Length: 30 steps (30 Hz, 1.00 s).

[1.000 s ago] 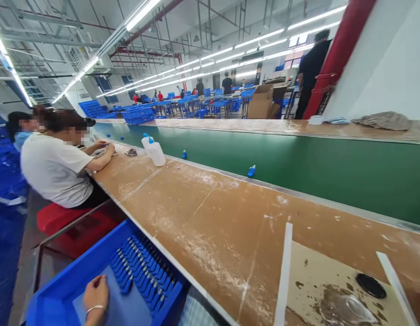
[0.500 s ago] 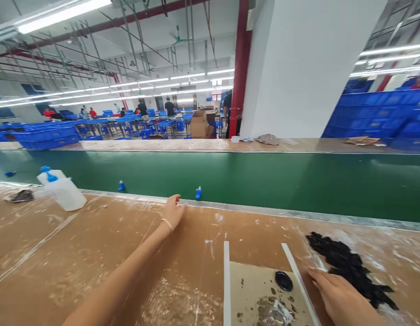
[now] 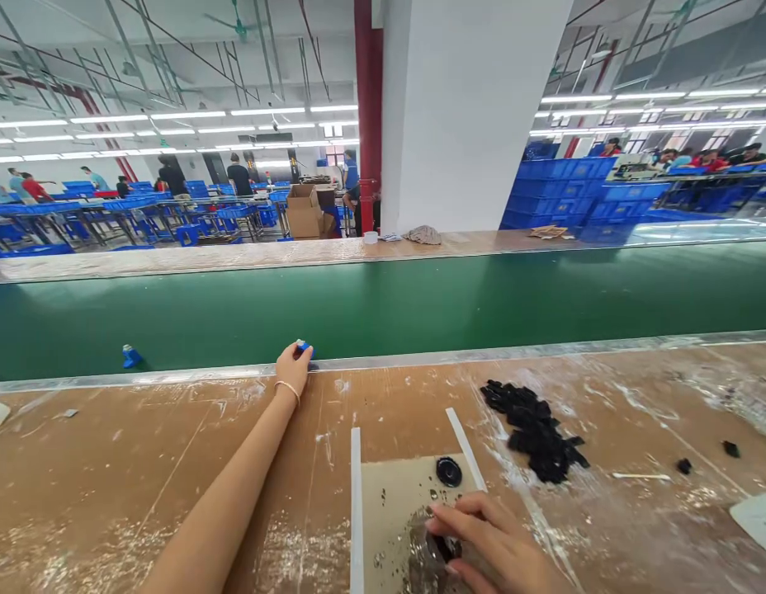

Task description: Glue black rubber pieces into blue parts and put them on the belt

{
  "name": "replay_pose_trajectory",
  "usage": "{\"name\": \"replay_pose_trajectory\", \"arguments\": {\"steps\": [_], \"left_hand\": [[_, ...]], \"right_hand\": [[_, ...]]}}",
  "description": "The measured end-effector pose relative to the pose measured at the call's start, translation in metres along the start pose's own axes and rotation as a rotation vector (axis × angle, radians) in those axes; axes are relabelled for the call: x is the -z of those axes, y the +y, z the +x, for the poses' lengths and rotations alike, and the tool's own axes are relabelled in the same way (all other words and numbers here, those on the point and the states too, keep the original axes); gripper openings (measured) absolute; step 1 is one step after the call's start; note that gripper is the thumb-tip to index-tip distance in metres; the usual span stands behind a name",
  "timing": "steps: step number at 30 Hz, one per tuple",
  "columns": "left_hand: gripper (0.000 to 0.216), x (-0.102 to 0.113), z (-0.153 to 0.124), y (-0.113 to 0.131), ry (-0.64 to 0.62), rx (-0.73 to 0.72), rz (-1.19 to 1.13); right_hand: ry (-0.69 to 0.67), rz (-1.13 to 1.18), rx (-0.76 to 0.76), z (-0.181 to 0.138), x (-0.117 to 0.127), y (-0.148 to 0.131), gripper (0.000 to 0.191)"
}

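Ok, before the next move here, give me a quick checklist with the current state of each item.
1. Left hand at the belt edge, fingertips on the blue part: ok.
2. Blue part fully gripped: cannot tell.
3. Right hand resting on the card, fingers over a dark piece: ok.
4. Black disc lying free on the card: ok.
5. Pile of black parts beside the card, untouched: ok.
6. Second blue part on the belt, apart from the hand: ok.

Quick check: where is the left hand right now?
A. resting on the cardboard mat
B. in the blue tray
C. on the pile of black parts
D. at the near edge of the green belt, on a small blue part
D: the left hand is stretched out to the green belt, its fingers on a small blue part.
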<state>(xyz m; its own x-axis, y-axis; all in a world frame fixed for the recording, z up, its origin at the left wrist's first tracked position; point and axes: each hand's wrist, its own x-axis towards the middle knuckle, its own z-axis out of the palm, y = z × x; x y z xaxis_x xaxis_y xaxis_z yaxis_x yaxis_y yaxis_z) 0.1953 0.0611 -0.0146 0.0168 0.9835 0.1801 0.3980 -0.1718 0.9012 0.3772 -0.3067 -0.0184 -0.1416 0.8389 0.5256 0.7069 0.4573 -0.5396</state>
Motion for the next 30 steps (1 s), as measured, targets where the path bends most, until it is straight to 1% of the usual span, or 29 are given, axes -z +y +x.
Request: {"name": "replay_pose_trajectory", "arguments": {"steps": [2, 5, 7, 9, 11, 14, 16, 18, 20, 22, 27, 30], "left_hand": [[0.026, 0.004, -0.025, -0.002, -0.022, 0.01, -0.142], [0.042, 0.013, -0.07, -0.001, -0.087, 0.048, -0.335], [0.051, 0.023, -0.103, 0.005, -0.154, 0.098, -0.427], [0.054, 0.034, -0.138, 0.017, -0.22, 0.154, -0.479], [0.051, 0.045, -0.175, 0.032, -0.295, 0.24, -0.527], [0.053, 0.055, -0.231, 0.056, -0.418, 0.423, -0.691], [0.057, 0.056, -0.263, 0.067, -0.48, 0.509, -0.828], [0.053, 0.052, -0.287, 0.074, -0.512, 0.551, -0.937], [0.046, 0.047, -0.305, 0.078, -0.539, 0.606, -1.026], [0.043, 0.042, -0.315, 0.08, -0.557, 0.642, -1.087], [0.042, 0.041, -0.322, 0.086, -0.531, 0.651, -1.147], [0.042, 0.042, -0.323, 0.089, -0.517, 0.643, -1.171]], "right_hand": [[-0.02, -0.047, 0.015, 0.001, 0.0, -0.001, 0.059], [-0.059, -0.089, 0.007, 0.005, 0.002, -0.006, 0.052], [-0.084, -0.096, 0.005, 0.009, 0.005, -0.011, 0.05], [-0.087, -0.054, -0.027, 0.01, 0.008, -0.015, 0.05], [-0.052, 0.068, -0.121, 0.009, 0.009, -0.019, 0.049], [0.059, 0.365, -0.346, 0.005, 0.009, -0.027, 0.04], [0.141, 0.579, -0.491, 0.005, 0.01, -0.035, 0.037], [0.208, 0.751, -0.585, 0.007, 0.011, -0.044, 0.04], [0.247, 0.84, -0.599, 0.011, 0.012, -0.053, 0.039], [0.258, 0.844, -0.566, 0.014, 0.013, -0.06, 0.035], [0.211, 0.771, -0.378, 0.016, 0.016, -0.066, 0.02], [0.174, 0.749, -0.285, 0.017, 0.017, -0.066, 0.018]]}}
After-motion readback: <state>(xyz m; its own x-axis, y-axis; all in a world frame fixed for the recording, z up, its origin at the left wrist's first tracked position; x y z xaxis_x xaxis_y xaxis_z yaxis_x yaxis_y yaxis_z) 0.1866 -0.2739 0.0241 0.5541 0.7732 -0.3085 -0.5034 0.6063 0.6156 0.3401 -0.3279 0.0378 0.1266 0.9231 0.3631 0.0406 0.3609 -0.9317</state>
